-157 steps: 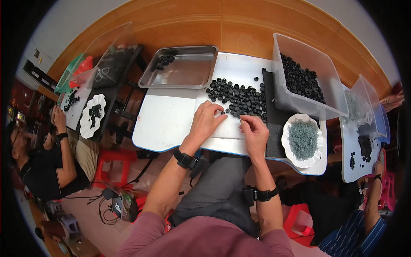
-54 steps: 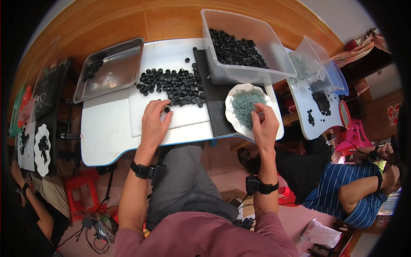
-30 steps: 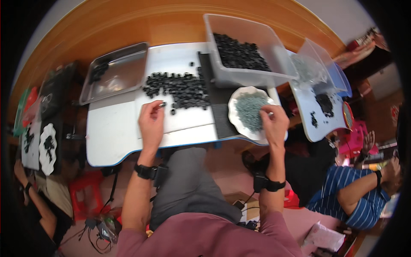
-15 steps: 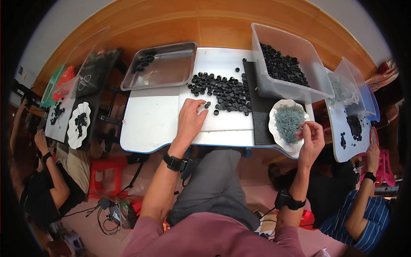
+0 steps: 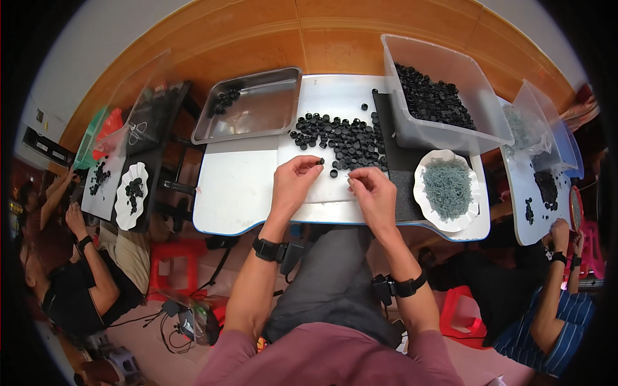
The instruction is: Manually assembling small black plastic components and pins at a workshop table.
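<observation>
Left hand (image 5: 293, 186) rests on the white counter (image 5: 235, 186), thumb and forefinger pinched shut on one small black cap (image 5: 320, 161) lifted just clear of the surface. Right hand (image 5: 373, 196) lies close beside it, fingers curled in toward the thumb; something tiny may be held at the fingertips, but it is too small to tell.

Loose pile of black caps (image 5: 341, 136) spread on the counter just beyond both hands, a few strays near the edge of the dark mat (image 5: 398, 177). Clear plastic bin (image 5: 450, 77) behind the mat holds many more caps. White scalloped dish (image 5: 447, 188) to the right is filled with pale grey-green rings. Steel tray (image 5: 257, 112) at back left has a small cluster of caps in its far corner.

Other people work at neighbouring counters on both sides.

Risks, as judged: the pinched cap is held by its rim only, so a slip would drop it back among the pile or send it rolling off the near edge. A wrist sweep could scatter the strays. The dish sits close to the counter's front edge; a knock from the right forearm could tip it
</observation>
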The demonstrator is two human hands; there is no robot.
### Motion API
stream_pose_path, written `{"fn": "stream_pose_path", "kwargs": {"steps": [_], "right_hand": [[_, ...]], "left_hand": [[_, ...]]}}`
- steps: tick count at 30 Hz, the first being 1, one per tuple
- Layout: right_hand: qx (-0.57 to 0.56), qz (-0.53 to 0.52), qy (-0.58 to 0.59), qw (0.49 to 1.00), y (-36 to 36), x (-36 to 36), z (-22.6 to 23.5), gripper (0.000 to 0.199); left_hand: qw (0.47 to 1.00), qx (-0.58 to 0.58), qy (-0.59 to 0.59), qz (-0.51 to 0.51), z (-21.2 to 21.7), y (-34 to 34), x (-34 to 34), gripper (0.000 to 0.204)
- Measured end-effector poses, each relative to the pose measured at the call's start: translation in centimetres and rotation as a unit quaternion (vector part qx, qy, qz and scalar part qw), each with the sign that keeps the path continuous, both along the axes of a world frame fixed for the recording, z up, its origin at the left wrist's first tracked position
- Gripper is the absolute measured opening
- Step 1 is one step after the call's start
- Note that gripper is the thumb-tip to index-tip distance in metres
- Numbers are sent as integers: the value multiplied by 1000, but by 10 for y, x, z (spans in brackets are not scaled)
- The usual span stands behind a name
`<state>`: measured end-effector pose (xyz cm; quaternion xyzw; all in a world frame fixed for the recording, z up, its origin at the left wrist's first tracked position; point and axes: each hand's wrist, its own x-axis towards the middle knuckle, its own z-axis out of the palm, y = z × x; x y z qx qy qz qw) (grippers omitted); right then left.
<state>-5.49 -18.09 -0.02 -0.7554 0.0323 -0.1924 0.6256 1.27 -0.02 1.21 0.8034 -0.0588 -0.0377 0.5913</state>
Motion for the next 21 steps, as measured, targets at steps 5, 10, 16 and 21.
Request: {"fn": "stream_pose_path", "kwargs": {"steps": [5,10,16,21], "right_hand": [[10,20,-45,999,8,21,-3,8],[8,28,-47,998,9,23,-7,9],[-32,32,-24,999,7,22,-5,11],[-65,26,-39,997,10,21,-2,10]], "left_hand": [[970,-201,99,-95,-3,5,0,28],[970,-191,103,-111,-10,5,5,28],[970,-194,87,-117,-13,3,2,26],[977,-155,92,-112,-12,2,0,26]]}}
